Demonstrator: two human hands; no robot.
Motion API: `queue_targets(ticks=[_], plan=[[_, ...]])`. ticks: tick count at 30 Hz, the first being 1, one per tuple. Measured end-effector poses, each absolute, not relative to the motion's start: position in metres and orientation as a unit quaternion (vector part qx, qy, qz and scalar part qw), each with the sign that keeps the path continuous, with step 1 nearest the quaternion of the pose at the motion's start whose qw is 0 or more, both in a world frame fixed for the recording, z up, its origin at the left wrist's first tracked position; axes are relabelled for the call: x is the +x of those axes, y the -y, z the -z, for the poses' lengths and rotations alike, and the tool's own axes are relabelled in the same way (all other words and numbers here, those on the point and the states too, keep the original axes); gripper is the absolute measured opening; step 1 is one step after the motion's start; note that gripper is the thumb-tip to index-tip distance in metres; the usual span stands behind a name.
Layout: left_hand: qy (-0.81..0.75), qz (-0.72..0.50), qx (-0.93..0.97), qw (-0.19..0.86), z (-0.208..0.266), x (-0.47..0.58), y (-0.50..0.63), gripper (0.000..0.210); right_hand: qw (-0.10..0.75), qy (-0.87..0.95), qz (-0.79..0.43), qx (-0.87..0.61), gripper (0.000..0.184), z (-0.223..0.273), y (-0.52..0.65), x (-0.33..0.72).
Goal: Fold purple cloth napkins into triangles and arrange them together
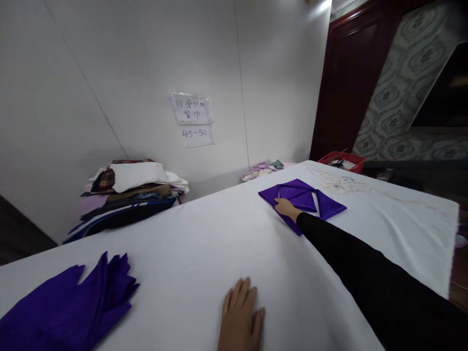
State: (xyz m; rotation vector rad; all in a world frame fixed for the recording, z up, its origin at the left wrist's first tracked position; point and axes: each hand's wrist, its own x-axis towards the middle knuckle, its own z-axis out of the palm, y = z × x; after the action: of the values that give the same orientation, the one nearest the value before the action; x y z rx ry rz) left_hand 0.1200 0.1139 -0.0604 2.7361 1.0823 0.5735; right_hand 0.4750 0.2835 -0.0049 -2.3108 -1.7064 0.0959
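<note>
A folded purple napkin [330, 205] lies on the far right part of the white-covered table, with slits of white showing around its folded middle. My right hand [288, 208], arm stretched out in a black sleeve, is at the napkin's left side. Its fingers are closed at an edge there, though the fingertips are partly hidden. Flat on the tablecloth near the front edge rests my left hand [238, 317], fingers stretched out and nothing in it. A loose heap of purple cloth [66, 307] lies to its left.
White cloth [183, 253] covers the table, with a printed pattern at the far right. Beyond its far edge are a pile of folded clothes [135, 195], a smaller heap of cloth [258, 170] and a red basket [356, 163]. Paper signs [193, 109] hang on the wall.
</note>
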Motion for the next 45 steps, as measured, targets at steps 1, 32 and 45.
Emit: queue_targets(ticks=[1,32,45], plan=[[-0.359,-0.193,0.911,0.068,0.060,0.120,-0.114,0.037,0.134,0.590,-0.034,-0.795,0.027,0.005,-0.284,0.474],[-0.364,-0.190,0.911,0.042,0.056,0.120,-0.119,0.038,0.110,0.688,0.043,-0.716,0.040,0.014,-0.130,0.460],[-0.365,-0.177,0.913,0.035,0.066,0.120,-0.125,0.039,0.123,0.684,0.078,-0.715,0.049,0.015,-0.116,0.466]])
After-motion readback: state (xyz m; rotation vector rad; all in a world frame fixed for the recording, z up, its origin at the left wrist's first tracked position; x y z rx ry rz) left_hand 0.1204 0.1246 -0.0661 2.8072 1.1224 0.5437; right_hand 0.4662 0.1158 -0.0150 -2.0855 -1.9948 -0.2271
